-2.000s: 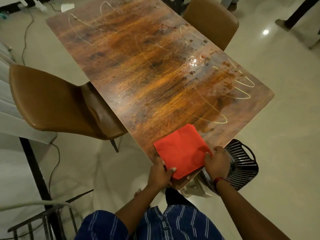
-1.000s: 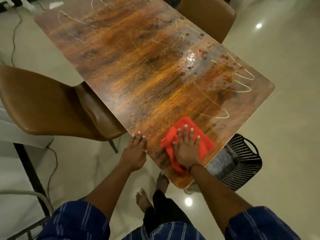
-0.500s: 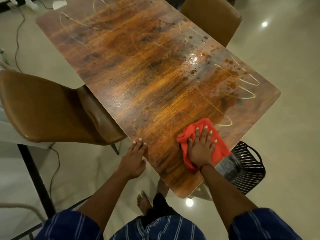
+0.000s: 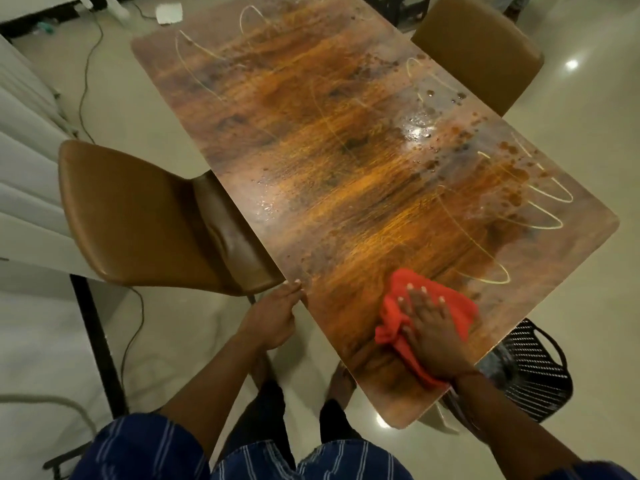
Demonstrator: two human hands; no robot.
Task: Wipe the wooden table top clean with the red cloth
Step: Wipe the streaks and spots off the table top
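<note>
stained wooden table top (image 4: 346,174), right hand (image 4: 429,327) fingers spread flat on red cloth (image 4: 450,306), left hand (image 4: 273,317) fingers gripping table edge

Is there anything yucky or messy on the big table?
Yes. The wooden table top has dark brown splotches and a shiny wet patch toward its far right side, plus pale looping streaks. The right hand presses the red cloth at the near end, away from them.

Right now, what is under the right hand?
The red cloth, pressed flat on the table by the right hand. The wood beneath the cloth is covered, so not visible.
</note>
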